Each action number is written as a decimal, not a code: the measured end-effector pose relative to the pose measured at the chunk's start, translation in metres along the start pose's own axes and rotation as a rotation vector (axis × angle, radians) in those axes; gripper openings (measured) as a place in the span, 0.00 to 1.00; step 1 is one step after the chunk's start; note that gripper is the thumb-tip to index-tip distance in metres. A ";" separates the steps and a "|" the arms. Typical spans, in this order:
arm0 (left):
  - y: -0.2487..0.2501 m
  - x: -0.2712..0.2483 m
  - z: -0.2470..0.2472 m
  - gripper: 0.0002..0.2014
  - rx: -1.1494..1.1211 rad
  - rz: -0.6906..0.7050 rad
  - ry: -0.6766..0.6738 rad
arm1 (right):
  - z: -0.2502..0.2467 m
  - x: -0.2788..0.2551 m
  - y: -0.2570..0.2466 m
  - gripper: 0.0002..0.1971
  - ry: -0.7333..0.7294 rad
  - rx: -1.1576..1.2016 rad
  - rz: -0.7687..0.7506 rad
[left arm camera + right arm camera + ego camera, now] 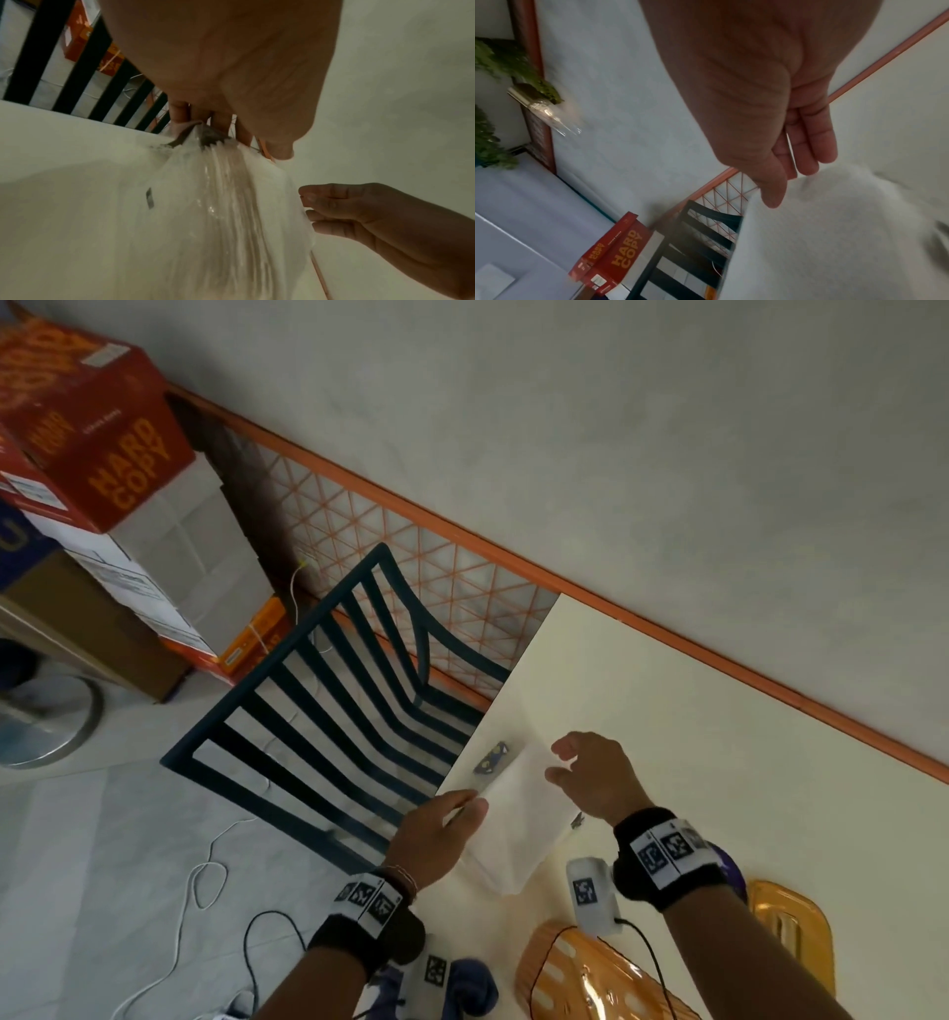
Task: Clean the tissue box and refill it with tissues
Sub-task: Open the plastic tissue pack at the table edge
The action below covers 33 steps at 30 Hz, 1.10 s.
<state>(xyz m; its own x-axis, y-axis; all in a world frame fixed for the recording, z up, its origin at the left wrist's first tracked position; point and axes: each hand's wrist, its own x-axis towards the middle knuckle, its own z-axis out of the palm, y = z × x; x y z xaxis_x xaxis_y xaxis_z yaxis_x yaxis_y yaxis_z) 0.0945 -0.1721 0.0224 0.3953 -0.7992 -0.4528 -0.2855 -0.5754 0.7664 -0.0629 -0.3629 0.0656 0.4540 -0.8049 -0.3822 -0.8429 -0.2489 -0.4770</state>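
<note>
I am pinching the gathered end of one clear plastic tissue pack [518, 819] with my left hand [436, 834], lifting it just above the near corner of the white table [719, 711]. My right hand [595, 778] is hovering at the pack's far side, fingers loosely curled, holding nothing. Two orange tissue box pieces [580, 978] are lying on the table near my wrists. One dark slatted chair [328, 690] is standing beside the table.
</note>
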 end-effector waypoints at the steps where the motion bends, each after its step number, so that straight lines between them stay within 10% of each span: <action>1: 0.002 0.000 0.001 0.31 0.005 -0.014 0.047 | 0.003 -0.004 0.003 0.17 -0.009 -0.006 0.012; 7: 0.008 -0.038 0.003 0.17 0.082 0.125 0.369 | 0.011 -0.018 0.009 0.24 0.020 -0.016 0.013; 16: -0.001 -0.055 0.020 0.23 -0.138 -0.263 0.139 | 0.023 -0.025 -0.001 0.27 0.055 -0.106 -0.015; 33: 0.007 -0.050 0.020 0.10 -0.276 -0.350 0.185 | 0.000 -0.012 -0.014 0.25 -0.104 -0.102 0.084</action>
<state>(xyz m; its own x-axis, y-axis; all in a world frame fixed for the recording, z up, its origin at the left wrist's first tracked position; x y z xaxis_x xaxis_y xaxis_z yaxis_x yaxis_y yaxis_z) 0.0553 -0.1393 0.0416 0.5824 -0.5070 -0.6354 0.1248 -0.7166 0.6862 -0.0567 -0.3500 0.0762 0.4040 -0.7663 -0.4996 -0.9015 -0.2410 -0.3594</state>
